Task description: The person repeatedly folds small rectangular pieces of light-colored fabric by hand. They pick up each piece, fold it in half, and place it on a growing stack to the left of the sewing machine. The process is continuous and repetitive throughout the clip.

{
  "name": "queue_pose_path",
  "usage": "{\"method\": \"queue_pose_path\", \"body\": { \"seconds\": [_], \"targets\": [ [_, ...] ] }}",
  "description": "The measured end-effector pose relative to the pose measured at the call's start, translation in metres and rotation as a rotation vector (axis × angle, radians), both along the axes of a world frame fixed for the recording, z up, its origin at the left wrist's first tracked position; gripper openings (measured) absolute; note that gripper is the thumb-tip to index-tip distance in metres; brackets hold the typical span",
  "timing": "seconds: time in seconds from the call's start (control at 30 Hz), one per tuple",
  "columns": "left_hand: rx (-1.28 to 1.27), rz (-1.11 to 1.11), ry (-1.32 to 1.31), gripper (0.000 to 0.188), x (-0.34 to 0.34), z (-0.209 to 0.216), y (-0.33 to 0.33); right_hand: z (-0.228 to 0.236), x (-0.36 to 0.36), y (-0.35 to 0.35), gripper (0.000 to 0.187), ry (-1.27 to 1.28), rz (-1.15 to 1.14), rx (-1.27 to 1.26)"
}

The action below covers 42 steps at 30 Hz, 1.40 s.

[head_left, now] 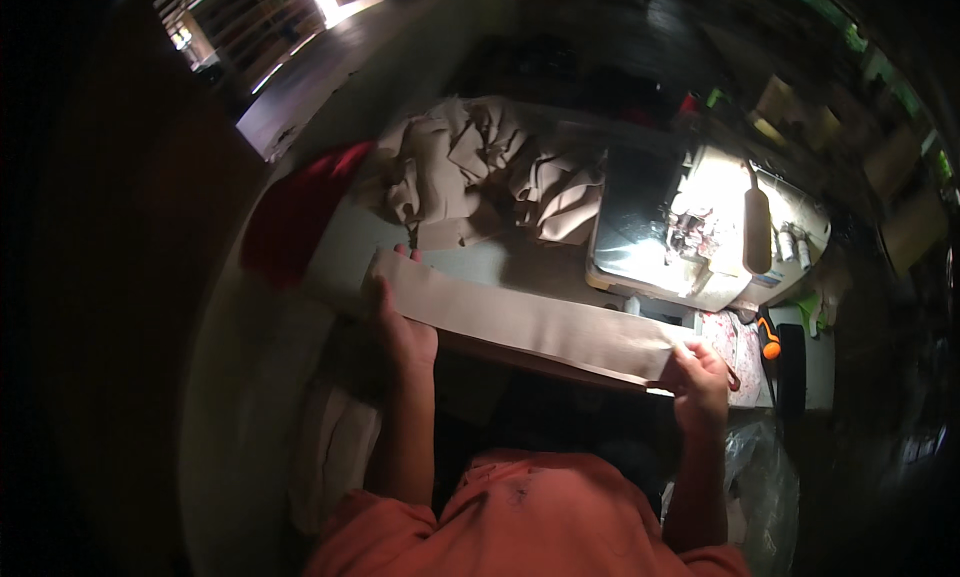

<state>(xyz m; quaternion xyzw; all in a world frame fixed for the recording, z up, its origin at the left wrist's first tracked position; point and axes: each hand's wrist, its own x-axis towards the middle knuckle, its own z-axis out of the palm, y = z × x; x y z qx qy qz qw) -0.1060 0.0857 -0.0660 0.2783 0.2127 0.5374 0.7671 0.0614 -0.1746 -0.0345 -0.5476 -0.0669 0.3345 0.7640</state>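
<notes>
At my left, beyond the hand, a red cloth (300,217) lies at the side of the sewing table (345,239). My left hand (410,339) grasps one end of the beige fabric strip (530,315): forearm nearly upright from the lower edge, palm tilted up, fingertips showing past its upper edge. The strip spans between my hands in front of my body, broad face up, sloping down to the right; a darker layer shows along its lower edge. Beyond it lies a heap of beige fabric pieces (440,177). My right hand (703,382) pinches the other end between thumb and fingers, forearm also upright, wrist lower in view than the left, below the lit sewing machine (645,227). I judge this step to be spreading and lining up the strip; the next move calls for even tension and matched edges.
</notes>
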Motion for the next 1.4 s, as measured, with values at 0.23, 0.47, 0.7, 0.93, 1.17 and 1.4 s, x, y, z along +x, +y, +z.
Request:
{"method": "queue_pose_path", "body": {
  "seconds": [0.23,0.47,0.7,0.93,1.17,1.4],
  "targets": [
    [1.705,-0.392,1.067,0.065,0.066,0.036,-0.121,0.003,-0.013,0.021,0.018,0.125,0.225,0.142],
    [1.496,-0.738,0.804,0.077,0.077,0.036,-0.114,-0.006,-0.012,0.007,0.015,-0.145,0.226,0.031],
    [0.733,-1.095,0.679,0.017,0.095,0.060,-0.091,0.009,-0.010,0.008,0.013,-0.316,0.259,0.026],
    [0.875,-0.879,0.817,0.013,0.115,0.073,-0.089,0.015,-0.003,0.014,0.017,-0.070,0.246,0.078],
    [1.546,-0.424,0.772,0.015,0.165,0.054,-0.079,-0.017,0.028,0.040,0.020,-0.211,0.010,0.125],
    [1.814,-0.471,0.912,0.018,0.167,0.054,-0.072,-0.024,0.022,0.041,0.018,-0.188,-0.069,0.065]
  ]
}}
